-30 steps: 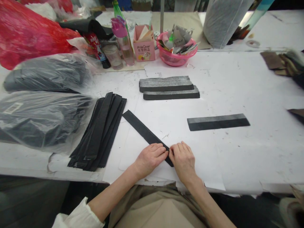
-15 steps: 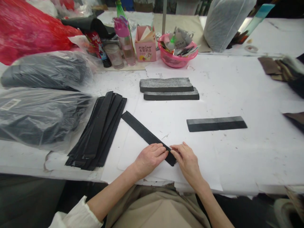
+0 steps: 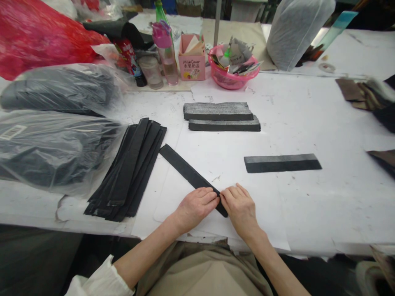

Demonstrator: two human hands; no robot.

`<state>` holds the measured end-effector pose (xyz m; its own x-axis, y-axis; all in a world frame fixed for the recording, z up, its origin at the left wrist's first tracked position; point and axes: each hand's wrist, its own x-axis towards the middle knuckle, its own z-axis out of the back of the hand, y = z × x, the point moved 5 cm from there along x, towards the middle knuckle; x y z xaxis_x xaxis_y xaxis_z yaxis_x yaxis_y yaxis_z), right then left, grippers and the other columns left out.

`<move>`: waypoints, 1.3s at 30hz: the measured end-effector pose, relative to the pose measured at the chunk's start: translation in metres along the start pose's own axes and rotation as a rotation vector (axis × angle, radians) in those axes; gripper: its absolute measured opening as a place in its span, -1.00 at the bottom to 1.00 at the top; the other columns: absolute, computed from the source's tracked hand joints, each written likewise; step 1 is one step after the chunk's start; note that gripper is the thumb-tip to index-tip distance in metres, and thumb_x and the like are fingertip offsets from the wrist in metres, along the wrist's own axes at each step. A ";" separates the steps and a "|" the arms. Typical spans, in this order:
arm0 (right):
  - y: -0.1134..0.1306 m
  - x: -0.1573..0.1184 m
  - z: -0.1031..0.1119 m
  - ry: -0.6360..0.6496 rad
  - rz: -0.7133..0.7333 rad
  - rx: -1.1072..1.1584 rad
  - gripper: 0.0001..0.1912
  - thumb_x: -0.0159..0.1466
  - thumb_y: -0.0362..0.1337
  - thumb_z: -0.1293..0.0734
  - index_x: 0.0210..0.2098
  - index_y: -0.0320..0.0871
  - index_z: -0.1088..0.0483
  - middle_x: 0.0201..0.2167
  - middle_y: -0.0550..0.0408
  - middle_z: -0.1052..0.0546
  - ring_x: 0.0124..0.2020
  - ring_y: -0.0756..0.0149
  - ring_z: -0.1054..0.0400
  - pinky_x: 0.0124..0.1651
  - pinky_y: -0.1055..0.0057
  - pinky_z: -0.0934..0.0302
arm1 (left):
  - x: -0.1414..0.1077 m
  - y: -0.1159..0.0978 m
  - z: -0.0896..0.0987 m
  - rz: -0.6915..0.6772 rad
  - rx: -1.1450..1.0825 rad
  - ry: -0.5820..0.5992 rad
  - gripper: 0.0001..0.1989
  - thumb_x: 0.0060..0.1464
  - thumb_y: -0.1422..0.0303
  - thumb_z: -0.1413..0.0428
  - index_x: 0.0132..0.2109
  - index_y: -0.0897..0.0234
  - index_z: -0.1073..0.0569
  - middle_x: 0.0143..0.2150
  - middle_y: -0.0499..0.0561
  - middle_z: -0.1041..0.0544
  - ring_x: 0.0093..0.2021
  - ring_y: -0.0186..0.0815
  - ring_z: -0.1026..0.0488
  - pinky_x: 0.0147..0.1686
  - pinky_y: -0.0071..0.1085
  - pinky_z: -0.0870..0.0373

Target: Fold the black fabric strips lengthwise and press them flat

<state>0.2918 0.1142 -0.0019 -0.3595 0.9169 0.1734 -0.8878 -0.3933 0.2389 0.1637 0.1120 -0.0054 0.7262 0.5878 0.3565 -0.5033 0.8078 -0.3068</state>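
A long black strip [image 3: 188,169] lies slantwise on the white table, its near end between my hands. My left hand [image 3: 199,205] presses on it with the fingers held together. At the strip's right edge, my right hand [image 3: 240,209] pinches it between thumb and fingers, the two hands almost touching. To the right rests a single strip [image 3: 283,163], half grey and half black. Two stacks of grey-and-black strips [image 3: 217,111] sit farther back. On the left, a fanned pile of black strips [image 3: 132,172] lies close to the slanted strip's far end.
Plastic-wrapped black bundles [image 3: 55,148] and a red bag [image 3: 46,37] occupy the left side. Along the back stand a pink-lidded bottle [image 3: 168,57], a pink box [image 3: 191,61] and a pink basket [image 3: 233,80] of scraps. Brown pieces [image 3: 350,89] lie at the far right.
My right hand has shifted slightly left and its fingers have closed in on the strip's edge. My left hand stays in about the same place. The view has moved a little.
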 end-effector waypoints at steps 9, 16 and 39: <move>0.001 0.000 -0.006 -0.160 -0.185 0.013 -0.81 0.31 -0.37 -0.15 -0.43 -0.12 -0.27 -0.50 0.09 -0.32 -0.37 0.23 -0.24 -0.14 0.27 -0.20 | 0.002 -0.001 0.000 -0.004 -0.004 0.017 -0.82 0.24 0.51 0.06 -0.12 0.37 -0.43 -0.17 0.07 -0.49 -0.03 -0.25 -0.40 -0.02 -0.27 -0.43; -0.020 -0.006 0.004 -0.043 -0.215 0.470 -0.78 0.39 -0.27 -0.10 -0.29 -0.08 -0.35 -0.38 0.17 -0.48 -0.31 0.33 -0.37 0.02 0.29 -0.18 | 0.001 0.000 0.001 0.000 0.005 -0.011 -0.83 0.23 0.49 0.03 -0.10 0.37 -0.42 -0.16 0.07 -0.49 -0.01 -0.25 -0.39 -0.02 -0.28 -0.43; -0.004 0.002 -0.008 -0.219 -0.171 0.179 -0.86 0.31 -0.37 -0.18 -0.39 -0.12 -0.26 -0.48 0.14 -0.36 -0.38 0.31 -0.27 0.13 0.17 -0.15 | 0.001 0.002 0.000 0.027 -0.038 0.001 -0.82 0.25 0.50 0.06 -0.12 0.38 -0.42 -0.14 0.06 -0.49 -0.01 -0.28 -0.38 0.00 -0.31 -0.43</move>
<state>0.2919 0.1184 -0.0103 -0.1224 0.9417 0.3133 -0.8585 -0.2588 0.4426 0.1629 0.1142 -0.0059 0.7131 0.6090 0.3472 -0.5045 0.7897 -0.3491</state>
